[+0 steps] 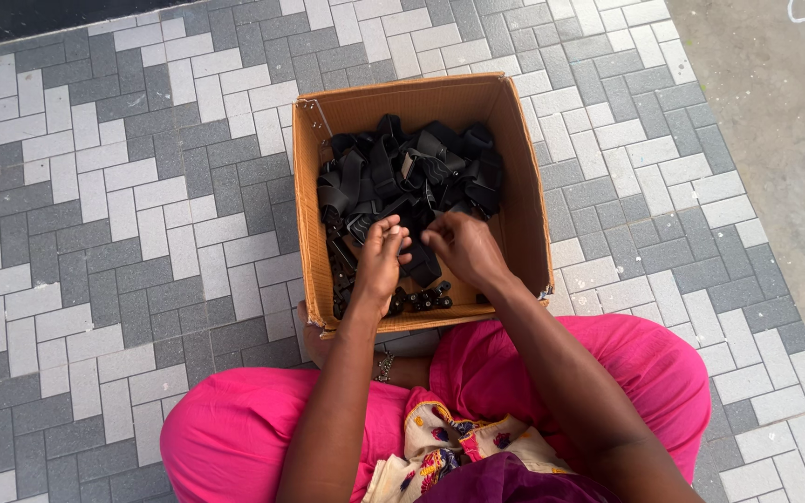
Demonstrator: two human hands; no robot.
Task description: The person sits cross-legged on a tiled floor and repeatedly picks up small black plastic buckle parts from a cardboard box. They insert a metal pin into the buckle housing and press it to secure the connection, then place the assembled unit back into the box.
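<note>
An open cardboard box [525, 200] sits on the paving in front of my crossed legs. It holds a heap of black webbing straps with plastic buckles [421, 168]. Both my hands are inside the box at its near side. My left hand [379, 256] and my right hand [463, 247] pinch the same black strap [418, 264] between them, fingers closed on it. A few small black buckle pieces [426, 300] lie on the box floor below my hands.
Grey and white interlocking paving blocks [123, 233] surround the box. A bare concrete strip [784, 112] runs along the right. My knees in pink cloth [235, 428] fill the bottom of the view, close to the box's near wall.
</note>
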